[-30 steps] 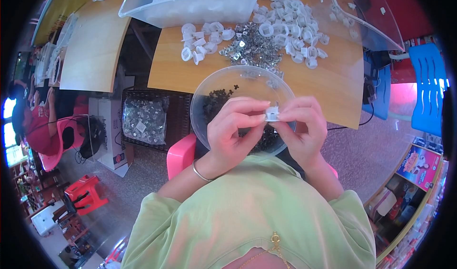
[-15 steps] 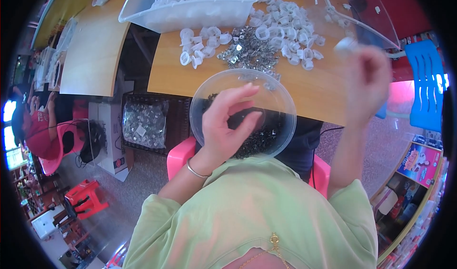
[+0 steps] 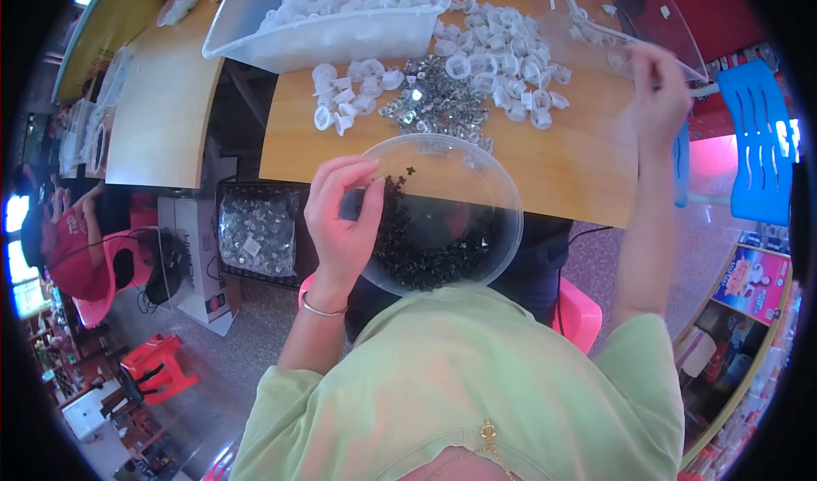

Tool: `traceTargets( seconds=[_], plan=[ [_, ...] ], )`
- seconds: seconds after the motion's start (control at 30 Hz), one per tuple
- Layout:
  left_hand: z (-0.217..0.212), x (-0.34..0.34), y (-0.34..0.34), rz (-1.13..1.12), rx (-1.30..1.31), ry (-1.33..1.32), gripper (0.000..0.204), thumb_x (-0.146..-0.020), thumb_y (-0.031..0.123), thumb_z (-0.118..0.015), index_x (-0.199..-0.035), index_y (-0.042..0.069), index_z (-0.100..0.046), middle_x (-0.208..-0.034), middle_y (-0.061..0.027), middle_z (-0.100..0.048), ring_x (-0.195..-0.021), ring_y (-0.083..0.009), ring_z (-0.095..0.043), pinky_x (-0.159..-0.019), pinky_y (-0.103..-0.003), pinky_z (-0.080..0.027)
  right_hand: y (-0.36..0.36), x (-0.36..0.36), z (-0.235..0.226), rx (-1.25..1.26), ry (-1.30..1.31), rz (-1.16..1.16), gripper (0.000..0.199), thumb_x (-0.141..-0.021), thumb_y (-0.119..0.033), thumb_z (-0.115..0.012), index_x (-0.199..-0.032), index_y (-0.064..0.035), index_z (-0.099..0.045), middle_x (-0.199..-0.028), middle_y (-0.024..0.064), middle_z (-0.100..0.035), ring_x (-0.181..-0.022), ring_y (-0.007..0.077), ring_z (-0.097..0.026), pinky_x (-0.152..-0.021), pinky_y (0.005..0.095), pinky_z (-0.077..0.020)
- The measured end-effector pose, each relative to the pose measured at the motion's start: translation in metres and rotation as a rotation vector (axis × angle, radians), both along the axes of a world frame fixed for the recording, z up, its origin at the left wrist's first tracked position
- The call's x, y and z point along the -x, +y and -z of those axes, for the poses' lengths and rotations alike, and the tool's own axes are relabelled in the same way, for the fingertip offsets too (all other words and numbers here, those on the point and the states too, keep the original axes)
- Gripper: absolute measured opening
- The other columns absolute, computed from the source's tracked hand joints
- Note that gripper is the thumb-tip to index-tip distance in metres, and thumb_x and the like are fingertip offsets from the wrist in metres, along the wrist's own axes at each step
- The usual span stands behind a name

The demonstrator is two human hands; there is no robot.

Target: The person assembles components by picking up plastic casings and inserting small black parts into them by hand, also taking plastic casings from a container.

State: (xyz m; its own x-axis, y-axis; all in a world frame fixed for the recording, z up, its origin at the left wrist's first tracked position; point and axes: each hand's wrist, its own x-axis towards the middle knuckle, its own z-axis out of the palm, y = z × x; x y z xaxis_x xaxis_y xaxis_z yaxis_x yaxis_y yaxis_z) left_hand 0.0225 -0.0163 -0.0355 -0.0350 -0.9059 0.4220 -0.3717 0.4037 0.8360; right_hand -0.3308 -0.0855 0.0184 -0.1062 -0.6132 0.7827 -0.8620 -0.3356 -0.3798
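small black pieces lie loose in a round clear tub, white parts piled beyond.

Cannot see the whole clear bowl behind the left hand, nor the tub past the upper edge.

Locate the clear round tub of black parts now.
In the head view, the clear round tub is at centre, right of the left hand and below the pile of small metal pieces.
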Motion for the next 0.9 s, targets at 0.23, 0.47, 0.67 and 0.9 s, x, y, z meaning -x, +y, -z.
traceTargets(
  seconds=[0.23, 0.47, 0.67, 0.9],
  plan=[
    [0.002, 0.018, 0.007, 0.19, -0.16, 0.166, 0.02, -0.076, -0.008, -0.062, -0.096, -0.001, -0.061, -0.09, -0.0085, -0.057, -0.076, -0.0128, -0.06, -0.066, -0.022, -0.051, 0.047, -0.047, 0.075, -0.618, 0.065, -0.002, 0.018, -0.077, -0.013, -0.068, -0.089, -0.0049, -0.057, -0.086, 0.0081, -0.058, -0.076, 0.0201, -0.061, -0.063, 0.0311, -0.0485],
    [0.005, 0.037, 0.02, 0.388, -0.364, 0.318, 0.025, -0.078, -0.006, -0.06, -0.102, -0.001, -0.06, -0.091, -0.0072, -0.058, -0.08, -0.0119, -0.06, -0.07, -0.022, -0.05, 0.062, -0.058, 0.086, -0.724, -0.203, -0.01, 0.02, -0.075, -0.007, -0.068, -0.09, -0.0043, -0.055, -0.083, 0.0072, -0.057, -0.071, 0.0154, -0.058, -0.064, 0.026, -0.0473],
    [-0.007, 0.042, 0.019, 0.545, -0.452, 0.406, 0.043, -0.082, -0.004, -0.058, -0.124, 0.0, -0.05, -0.107, -0.0098, -0.056, -0.094, -0.0148, -0.058, -0.081, -0.025, -0.05, 0.083, -0.081, 0.06, -0.597, -0.87, -0.316, 0.014, -0.081, -0.002, -0.062, -0.093, -0.002, -0.054, -0.085, 0.0013, -0.058, -0.074, 0.0061, -0.055, -0.068, 0.0199, -0.0451],
    [0.003, 0.039, 0.02, 0.597, -0.653, 0.704, 0.043, -0.084, -0.001, -0.059, -0.126, 0.001, -0.048, -0.109, -0.0103, -0.058, -0.097, -0.0155, -0.058, -0.083, -0.028, -0.051, 0.107, -0.149, 0.038, -0.742, -0.942, -0.647, 0.014, -0.081, 0.0, -0.062, -0.093, -0.0012, -0.056, -0.083, 0.0013, -0.058, -0.071, 0.0065, -0.056, -0.062, 0.0208, -0.0461]
  ],
)
